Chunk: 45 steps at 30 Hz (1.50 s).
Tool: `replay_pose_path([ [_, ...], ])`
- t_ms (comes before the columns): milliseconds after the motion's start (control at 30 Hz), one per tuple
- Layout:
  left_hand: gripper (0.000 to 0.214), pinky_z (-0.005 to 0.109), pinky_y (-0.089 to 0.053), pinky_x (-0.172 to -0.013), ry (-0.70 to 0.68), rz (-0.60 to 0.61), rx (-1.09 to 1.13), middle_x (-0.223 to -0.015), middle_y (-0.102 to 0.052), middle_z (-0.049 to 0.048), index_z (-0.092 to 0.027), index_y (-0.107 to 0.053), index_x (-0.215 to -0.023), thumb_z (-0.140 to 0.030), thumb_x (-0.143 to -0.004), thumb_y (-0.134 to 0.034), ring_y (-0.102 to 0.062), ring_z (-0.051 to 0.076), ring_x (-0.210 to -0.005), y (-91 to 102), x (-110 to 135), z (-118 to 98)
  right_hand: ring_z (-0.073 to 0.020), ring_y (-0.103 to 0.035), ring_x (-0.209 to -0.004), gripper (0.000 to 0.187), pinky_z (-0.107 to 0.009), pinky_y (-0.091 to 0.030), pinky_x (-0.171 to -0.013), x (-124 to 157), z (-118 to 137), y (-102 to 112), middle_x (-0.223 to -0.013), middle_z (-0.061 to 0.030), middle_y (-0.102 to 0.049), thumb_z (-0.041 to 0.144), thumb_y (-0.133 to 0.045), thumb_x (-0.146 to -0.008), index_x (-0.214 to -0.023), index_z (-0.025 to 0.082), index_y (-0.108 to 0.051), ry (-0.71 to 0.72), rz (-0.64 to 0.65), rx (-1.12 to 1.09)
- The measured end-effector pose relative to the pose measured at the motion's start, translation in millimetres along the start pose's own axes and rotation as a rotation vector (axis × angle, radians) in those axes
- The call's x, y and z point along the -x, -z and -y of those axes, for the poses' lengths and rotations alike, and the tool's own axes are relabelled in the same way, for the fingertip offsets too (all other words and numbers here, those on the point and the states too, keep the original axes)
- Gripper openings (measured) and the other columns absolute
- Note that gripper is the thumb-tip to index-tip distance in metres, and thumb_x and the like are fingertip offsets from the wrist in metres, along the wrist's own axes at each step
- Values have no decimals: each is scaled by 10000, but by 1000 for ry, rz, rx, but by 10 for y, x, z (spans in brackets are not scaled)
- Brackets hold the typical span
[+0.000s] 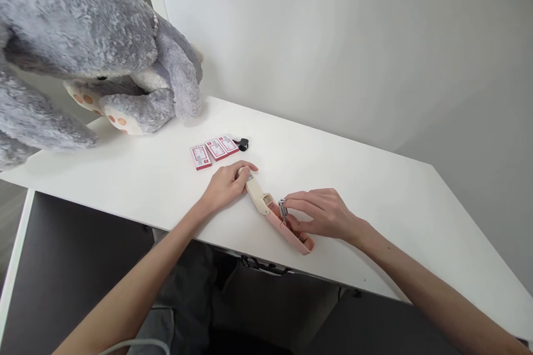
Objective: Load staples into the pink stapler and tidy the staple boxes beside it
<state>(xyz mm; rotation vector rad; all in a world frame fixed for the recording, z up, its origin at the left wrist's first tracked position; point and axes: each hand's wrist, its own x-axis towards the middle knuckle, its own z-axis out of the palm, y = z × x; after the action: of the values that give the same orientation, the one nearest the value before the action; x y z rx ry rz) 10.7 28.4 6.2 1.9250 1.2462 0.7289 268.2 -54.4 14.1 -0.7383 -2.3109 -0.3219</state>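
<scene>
Head view: hinged plastic stapler (278,224), cream and rounded pink, opened out on the smooth white tabletop (353,177); clasped at the cream end by the left hand (227,184); small shiny metal part (282,209) pinched in the right hand (320,213) at the hollow pink half; best to brace firmly, pinch lightly.

Two hands (227,184) (322,213), one stapler (256,192), three boxes (216,149) appear.

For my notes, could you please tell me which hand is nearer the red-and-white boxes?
Left. The left hand is just on the near side of the red-and-white boxes, apart from them; the right hand is farther off, to their right.
</scene>
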Motion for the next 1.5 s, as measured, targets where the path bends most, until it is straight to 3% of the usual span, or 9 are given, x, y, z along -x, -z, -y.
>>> replay_pose_path([
  [233,424,312,-383,-654,6,-49,-122,-639,-592,-21,-239,-710,-1249,-472,-1013,-446,-575,205,-654,-29,9,-36,-75,-687,-606,184,-242,-434,-507,-34,-33,45,-941,47,-828,94,-660,-880,-1001,230,-681,12,80,46],
  [333,417,342,-457,-741,-35,-91,-147,-846,-694,21,-244,-692,-1286,-473,-1006,-484,-634,218,-762,-67,5,4,-73,-678,-622,154,-243,-407,-508,-90,-62,90,-927,41,-814,107,-655,-915,-999,231,-695,42,148,57],
  [400,410,398,-497,-904,-141,-173,-164,-1131,-700,91,-222,-673,-1303,-446,-993,-525,-660,260,-999,-92,12,37,-73,-669,-629,117,-248,-387,-505,-141,-92,115,-926,35,-806,132,-655,-943,-999,223,-701,80,184,62],
  [467,411,488,-440,-1089,-297,-279,-207,-1353,-609,151,-208,-649,-1329,-406,-978,-569,-569,316,-1263,-109,38,53,-71,-644,-605,88,-256,-359,-495,-192,-127,128,-924,33,-800,147,-653,-958,-989,214,-701,120,201,78],
  [567,365,577,-321,-1196,-529,-292,-293,-1464,-563,144,-247,-671,-1297,-347,-947,-635,-442,354,-1417,-115,106,33,-71,-611,-576,94,-261,-328,-492,-256,-175,123,-909,29,-789,146,-639,-966,-988,210,-704,168,226,101],
  [700,272,564,-322,-1172,-694,-102,-331,-1391,-681,76,-289,-734,-1203,-321,-944,-657,-458,355,-1423,-110,176,-12,-82,-634,-616,104,-254,-339,-510,-293,-188,83,-904,21,-784,150,-627,-974,-1000,213,-706,184,251,103],
  [1000,227,494,-381,-1109,-674,42,-212,-1116,-799,66,-268,-789,-1102,-417,-992,-658,-590,295,-1239,-87,123,2,-81,-669,-629,110,-246,-389,-517,-249,-108,15,-876,36,-797,131,-653,-948,-994,214,-708,135,169,103],
  [1500,297,435,-411,-1024,-647,88,-153,-1099,-806,65,-258,-808,-1119,-461,-1024,-614,-609,254,-1074,-81,99,23,-65,-610,-550,124,-259,-386,-488,-263,-102,36,-867,69,-812,130,-646,-918,-949,236,-702,130,141,145],
])
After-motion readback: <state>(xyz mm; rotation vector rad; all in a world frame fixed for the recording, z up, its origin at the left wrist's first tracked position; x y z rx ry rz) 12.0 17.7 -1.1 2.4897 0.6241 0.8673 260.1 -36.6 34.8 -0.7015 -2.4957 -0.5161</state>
